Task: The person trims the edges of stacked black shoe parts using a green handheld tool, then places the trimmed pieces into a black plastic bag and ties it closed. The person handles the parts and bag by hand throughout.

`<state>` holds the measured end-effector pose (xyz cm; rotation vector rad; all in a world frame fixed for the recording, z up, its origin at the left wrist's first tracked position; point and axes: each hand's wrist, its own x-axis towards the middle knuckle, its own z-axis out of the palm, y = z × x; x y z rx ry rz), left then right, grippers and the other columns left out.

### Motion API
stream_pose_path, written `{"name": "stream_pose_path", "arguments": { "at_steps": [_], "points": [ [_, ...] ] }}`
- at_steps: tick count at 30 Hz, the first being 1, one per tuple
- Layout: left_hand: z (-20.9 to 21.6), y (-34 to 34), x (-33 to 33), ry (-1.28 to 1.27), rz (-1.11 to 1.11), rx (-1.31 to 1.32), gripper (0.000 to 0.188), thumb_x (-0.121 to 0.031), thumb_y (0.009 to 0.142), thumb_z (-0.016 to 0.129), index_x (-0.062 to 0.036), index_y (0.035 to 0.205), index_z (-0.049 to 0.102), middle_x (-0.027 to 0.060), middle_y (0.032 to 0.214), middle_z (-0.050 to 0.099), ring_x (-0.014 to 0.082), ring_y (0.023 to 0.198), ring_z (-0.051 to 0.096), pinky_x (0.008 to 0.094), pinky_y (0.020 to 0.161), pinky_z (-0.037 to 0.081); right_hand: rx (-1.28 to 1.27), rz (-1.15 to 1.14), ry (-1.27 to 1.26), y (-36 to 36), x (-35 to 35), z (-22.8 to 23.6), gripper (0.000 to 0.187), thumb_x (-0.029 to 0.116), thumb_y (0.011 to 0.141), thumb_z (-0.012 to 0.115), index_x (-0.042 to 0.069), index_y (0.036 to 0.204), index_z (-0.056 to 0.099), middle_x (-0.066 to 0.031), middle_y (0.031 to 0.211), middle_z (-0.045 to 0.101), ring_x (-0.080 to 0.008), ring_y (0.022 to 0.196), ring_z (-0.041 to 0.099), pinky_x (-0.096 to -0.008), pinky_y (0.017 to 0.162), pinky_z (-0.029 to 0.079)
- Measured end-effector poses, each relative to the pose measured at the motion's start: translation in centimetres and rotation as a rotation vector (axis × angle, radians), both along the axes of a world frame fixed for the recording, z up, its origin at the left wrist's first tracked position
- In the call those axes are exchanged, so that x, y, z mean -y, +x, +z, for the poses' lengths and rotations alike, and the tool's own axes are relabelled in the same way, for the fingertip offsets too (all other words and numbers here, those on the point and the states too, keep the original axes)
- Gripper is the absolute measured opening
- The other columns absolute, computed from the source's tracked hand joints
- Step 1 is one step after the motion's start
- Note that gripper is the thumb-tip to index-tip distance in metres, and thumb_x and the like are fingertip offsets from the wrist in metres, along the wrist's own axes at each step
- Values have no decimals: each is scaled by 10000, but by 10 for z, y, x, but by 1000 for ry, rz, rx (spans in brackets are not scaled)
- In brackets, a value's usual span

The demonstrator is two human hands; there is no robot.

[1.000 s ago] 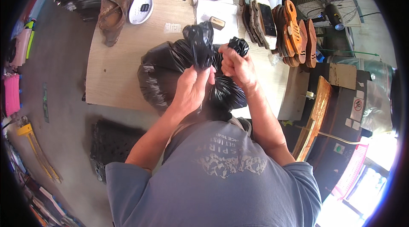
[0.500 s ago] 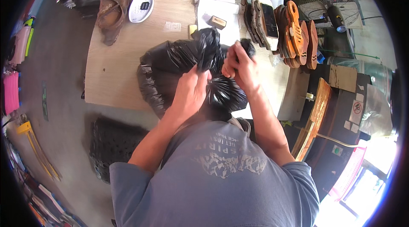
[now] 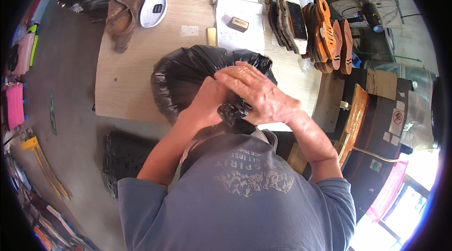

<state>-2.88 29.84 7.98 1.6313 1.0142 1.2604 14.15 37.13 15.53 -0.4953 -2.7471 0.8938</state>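
Observation:
A full black plastic bag (image 3: pixel 181 74) lies at the near edge of the table, against my body, its top gathered. My left hand (image 3: pixel 209 100) is closed round the gathered neck. Over it reaches my right hand (image 3: pixel 263 95), its fingers stretched out toward the left across the bag's top and my left fingers; its thumb is hidden. A crumpled bunch of the bag's end (image 3: pixel 233 110) sticks out between the two hands.
On the wooden table (image 3: pixel 127 86) lie a brown shoe piece (image 3: pixel 122 18), a white sole (image 3: pixel 154 1), papers (image 3: pixel 239 36) and a small block (image 3: pixel 238 24). Stacked soles (image 3: pixel 324 34) and a phone (image 3: pixel 296 20) are at the right. A fan (image 3: pixel 372 15) stands beyond.
My right hand has moved from a closed grip on one twist of the bag to lying stretched over my left hand. The bag's raised end has come down toward my body.

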Motion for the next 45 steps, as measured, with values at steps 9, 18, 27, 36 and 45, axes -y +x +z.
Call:
{"name": "stream_pose_path", "arguments": {
  "at_steps": [9,18,27,36,45],
  "points": [
    [-7,-13,-7,-246,-200,-356,199,-110,1012,607,-28,1187,651,187,845,651,379,854,668,439,733,522,92,-94,56,24,-5,-14,601,-85,816,709,-28,1400,579,-163,1144,668,-366,934,706,-403,782,596],
    [-4,-9,1,-476,-65,67,221,-200,1028,680,-25,1160,714,74,896,745,122,811,682,288,711,531,71,-567,-482,30,32,-17,202,67,958,748,-6,1116,646,-132,935,725,-189,860,719,-311,760,569],
    [1,-13,3,-542,-70,184,154,-71,967,716,-25,1114,726,1,939,702,62,875,632,248,789,521,60,-247,-717,47,-4,-20,150,32,976,710,-7,1116,746,-119,965,750,-168,929,703,-325,822,554],
    [5,-15,5,-534,-79,130,235,-62,970,698,-35,1139,536,17,923,637,64,838,585,262,750,498,-36,-245,-642,33,-20,-47,545,30,838,848,59,1345,650,-56,1149,710,-169,1029,645,-329,851,509],
    [15,-17,4,-471,-68,-69,407,-127,819,753,-75,1154,529,148,914,622,340,827,628,368,778,507,-99,-71,-586,33,-29,-58,460,47,788,839,38,1224,693,-114,1123,697,-313,1071,649,-427,941,527]
  ]
}}
